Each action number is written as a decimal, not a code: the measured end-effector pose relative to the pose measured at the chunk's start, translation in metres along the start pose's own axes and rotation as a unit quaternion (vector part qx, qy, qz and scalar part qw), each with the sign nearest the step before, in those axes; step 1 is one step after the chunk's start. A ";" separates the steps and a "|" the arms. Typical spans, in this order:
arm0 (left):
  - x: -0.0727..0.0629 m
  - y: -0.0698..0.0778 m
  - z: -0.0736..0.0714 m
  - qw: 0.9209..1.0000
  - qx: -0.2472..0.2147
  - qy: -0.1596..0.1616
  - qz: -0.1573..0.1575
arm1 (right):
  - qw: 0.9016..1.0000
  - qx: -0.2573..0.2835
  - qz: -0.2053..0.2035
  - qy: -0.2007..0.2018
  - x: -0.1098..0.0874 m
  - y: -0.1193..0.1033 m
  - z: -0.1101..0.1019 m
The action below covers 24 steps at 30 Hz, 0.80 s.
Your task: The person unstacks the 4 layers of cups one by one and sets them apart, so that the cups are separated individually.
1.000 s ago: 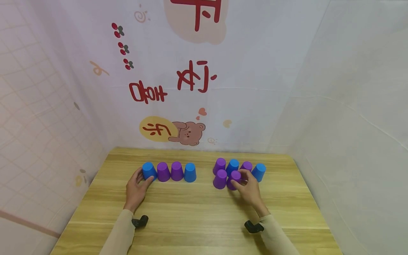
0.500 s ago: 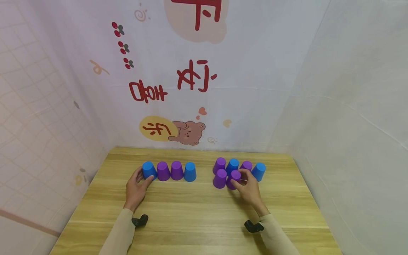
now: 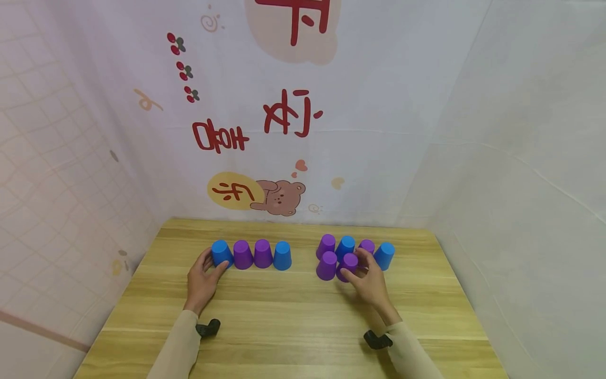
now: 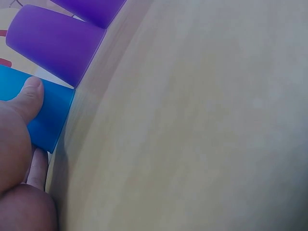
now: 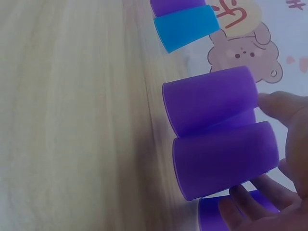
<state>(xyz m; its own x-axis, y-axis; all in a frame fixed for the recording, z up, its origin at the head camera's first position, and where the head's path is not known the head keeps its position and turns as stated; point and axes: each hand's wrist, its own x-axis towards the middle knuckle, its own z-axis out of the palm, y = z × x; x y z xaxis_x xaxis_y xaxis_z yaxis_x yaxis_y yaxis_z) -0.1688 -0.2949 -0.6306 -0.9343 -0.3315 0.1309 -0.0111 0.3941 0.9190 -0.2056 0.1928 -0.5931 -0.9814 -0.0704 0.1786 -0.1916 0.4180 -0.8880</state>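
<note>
On the left of the table, my left hand (image 3: 202, 281) holds a blue cup (image 3: 221, 253), which stands upside down at the end of a row. Its thumb (image 4: 32, 91) presses on the near side of that cup, and the fingers reach round the outer side. My right hand (image 3: 371, 281) is spread around a purple cup (image 5: 226, 159), the right one of two in a front row. In the right wrist view, the thumb stands off this cup while the other fingers lie along its far side. Beside it stands another purple cup (image 3: 326, 266).
Two purple cups (image 3: 243, 255) and another blue cup (image 3: 282, 256) continue the left row. Behind the right pair runs a back row with a purple cup (image 3: 326, 245), a blue cup (image 3: 346, 247) and more. White printed curtains (image 3: 379, 158) enclose the wooden table (image 3: 293, 326).
The thumb and index finger of my right hand have spread slightly apart around the purple cup. My left hand and the cups look unchanged.
</note>
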 end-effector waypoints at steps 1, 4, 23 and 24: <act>0.000 0.000 0.000 1.000 0.001 0.000 -0.001 | 1.000 -0.002 -0.004 -0.001 -0.001 -0.001 -0.001; 0.000 0.000 0.001 1.000 0.002 0.000 -0.004 | 1.000 -0.007 -0.019 -0.009 -0.003 -0.003 -0.003; 0.001 -0.003 0.001 1.000 0.002 0.001 -0.004 | 0.998 -0.039 -0.054 -0.019 -0.004 -0.046 -0.015; 0.001 -0.003 0.001 1.000 0.000 0.002 -0.004 | 0.997 -0.040 -0.057 -0.020 -0.003 -0.051 -0.015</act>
<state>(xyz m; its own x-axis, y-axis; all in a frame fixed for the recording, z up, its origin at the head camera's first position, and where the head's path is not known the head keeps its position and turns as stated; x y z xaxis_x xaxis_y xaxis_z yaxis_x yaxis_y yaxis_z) -0.1695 -0.2957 -0.6336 -0.9331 -0.3375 0.1241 -0.0190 0.3908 0.9203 -0.1929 0.1851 -0.5420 -0.9532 -0.1570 0.2582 -0.3021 0.4758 -0.8261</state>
